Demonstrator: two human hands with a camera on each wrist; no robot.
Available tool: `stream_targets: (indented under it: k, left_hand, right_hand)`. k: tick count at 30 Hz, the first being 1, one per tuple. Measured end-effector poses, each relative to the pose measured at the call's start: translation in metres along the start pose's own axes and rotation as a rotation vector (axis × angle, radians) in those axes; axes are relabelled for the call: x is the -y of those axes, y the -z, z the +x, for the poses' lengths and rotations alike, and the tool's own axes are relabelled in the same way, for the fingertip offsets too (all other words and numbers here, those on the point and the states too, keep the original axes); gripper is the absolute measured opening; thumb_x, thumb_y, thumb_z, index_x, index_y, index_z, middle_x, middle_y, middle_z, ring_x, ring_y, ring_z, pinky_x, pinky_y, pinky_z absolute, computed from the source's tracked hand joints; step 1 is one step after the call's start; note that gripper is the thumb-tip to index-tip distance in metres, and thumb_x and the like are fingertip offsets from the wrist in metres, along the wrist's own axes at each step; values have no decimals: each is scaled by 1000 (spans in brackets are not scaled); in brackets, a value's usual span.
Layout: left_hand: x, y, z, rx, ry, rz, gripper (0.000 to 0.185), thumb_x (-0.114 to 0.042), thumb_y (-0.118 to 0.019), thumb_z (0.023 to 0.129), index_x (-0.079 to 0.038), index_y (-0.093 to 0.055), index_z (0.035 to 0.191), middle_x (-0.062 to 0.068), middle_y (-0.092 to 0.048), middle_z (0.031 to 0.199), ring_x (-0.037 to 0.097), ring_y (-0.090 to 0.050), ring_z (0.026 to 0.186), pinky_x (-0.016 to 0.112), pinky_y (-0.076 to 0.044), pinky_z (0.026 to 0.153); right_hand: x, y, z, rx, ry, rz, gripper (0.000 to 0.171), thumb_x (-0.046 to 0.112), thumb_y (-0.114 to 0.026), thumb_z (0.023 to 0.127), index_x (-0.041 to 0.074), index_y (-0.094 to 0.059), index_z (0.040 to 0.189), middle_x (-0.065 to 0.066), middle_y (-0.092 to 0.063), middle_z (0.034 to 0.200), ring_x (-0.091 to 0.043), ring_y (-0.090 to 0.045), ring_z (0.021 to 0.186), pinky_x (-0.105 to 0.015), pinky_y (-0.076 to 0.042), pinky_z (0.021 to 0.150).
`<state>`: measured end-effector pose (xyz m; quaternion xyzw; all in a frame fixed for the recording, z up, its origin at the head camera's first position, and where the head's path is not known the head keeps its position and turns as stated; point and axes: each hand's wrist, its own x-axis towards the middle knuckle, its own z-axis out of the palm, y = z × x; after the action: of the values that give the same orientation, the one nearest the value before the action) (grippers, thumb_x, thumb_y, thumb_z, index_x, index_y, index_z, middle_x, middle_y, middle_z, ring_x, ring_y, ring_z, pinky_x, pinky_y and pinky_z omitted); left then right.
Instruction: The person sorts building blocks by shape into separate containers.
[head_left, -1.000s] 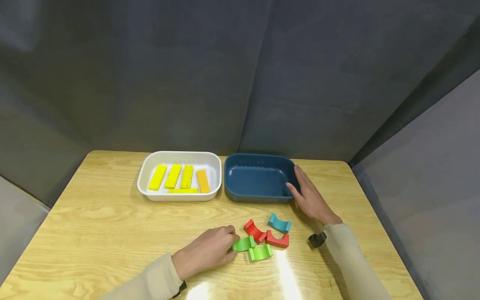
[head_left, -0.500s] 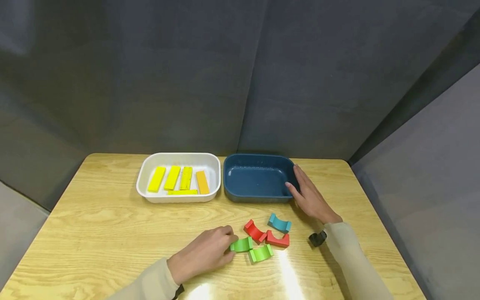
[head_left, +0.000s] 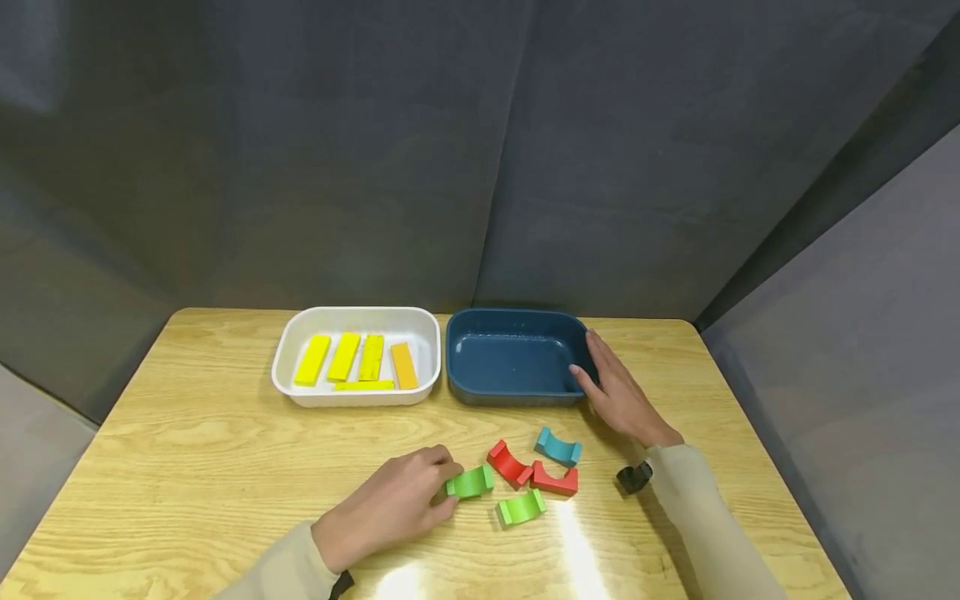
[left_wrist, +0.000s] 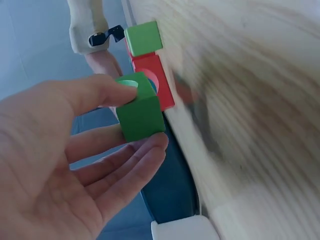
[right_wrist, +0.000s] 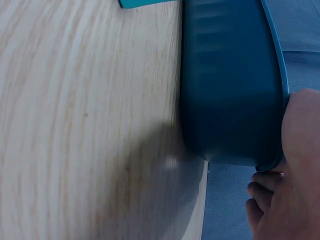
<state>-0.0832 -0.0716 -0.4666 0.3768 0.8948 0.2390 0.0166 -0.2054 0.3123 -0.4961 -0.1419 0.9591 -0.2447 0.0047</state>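
We see the left hand [head_left: 390,508] pinching a green arch block [head_left: 470,482] low in the centre of the head frame, thumb and fingers closed on its end. In the left wrist view the same green arch block [left_wrist: 140,107] sits at mid frame between the thumb above and the fingers [left_wrist: 135,160] below. The right hand [head_left: 618,396] rests at the right end of the dark blue tray [head_left: 517,392], thumb over the rim, fingers laid along the outer wall, steadying rather than lifting it.

The grip looks shallow to us: the block is held by one end only, so it could swivel or slip out. Its neighbours lie close, a second green arch [head_left: 521,507], two red arches [head_left: 510,462] and a teal arch [head_left: 558,447], and a careless sweep could knock them about. A hard press on the tray rim could tip or slide it against the white tray [head_left: 356,396] of yellow bars [head_left: 345,357].

The left wrist view shows us the hollow of the arch facing the thumb, which the head view hides. The right wrist view shows the tray wall [right_wrist: 230,100] and the fingertips [right_wrist: 262,192] curling under its rim; only the head view gives the whole wooden table [head_left: 187,450].
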Motion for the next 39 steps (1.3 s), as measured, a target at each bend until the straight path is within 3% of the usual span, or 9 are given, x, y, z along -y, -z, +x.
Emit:
stream_targets:
  k: [7,15,25,32,39]
  left_hand:
    - [3,7,-3,-40,5,5,22,-15,-79,95,-4,-79,114,4,-70,107,11,-67,87,24,-60,72]
    - [3,12,1,-88,-36,20,26,-16,-80,94,-4,-79,116,4,-71,108,12,-68,89,24,-62,75]
    - [6,28,24,-168,-82,47,29,-17,-82,92,-2,-79,117,8,-74,110,16,-71,90,26,-64,76]
    - [4,34,44,-186,-82,39,30,-15,-81,93,-1,-78,119,10,-73,112,15,-66,82,18,-57,66]
    - [1,39,66,-203,-53,67,31,-18,-80,95,-1,-78,121,9,-73,109,17,-69,84,23,-61,72]
  right_hand:
    - [1,0,0,-2,4,7,78,46,-43,116,4,-7,172,-14,-5,180,-43,-12,164,-65,-16,130]
    - [1,-2,-1,1,-2,-4,79,47,-43,116,4,-8,172,-15,-6,180,-43,-13,164,-65,-17,129]
    - [0,-1,0,-2,-2,-13,79,48,-42,116,5,-8,172,-14,-6,180,-42,-13,164,-65,-17,130]
    - [0,-1,0,-6,1,-7,79,48,-43,116,5,-8,172,-13,-6,180,-42,-13,164,-65,-17,130]
    - [-1,-1,0,-7,1,-3,80,48,-43,115,5,-9,172,-13,-6,180,-42,-14,164,-65,-17,130]
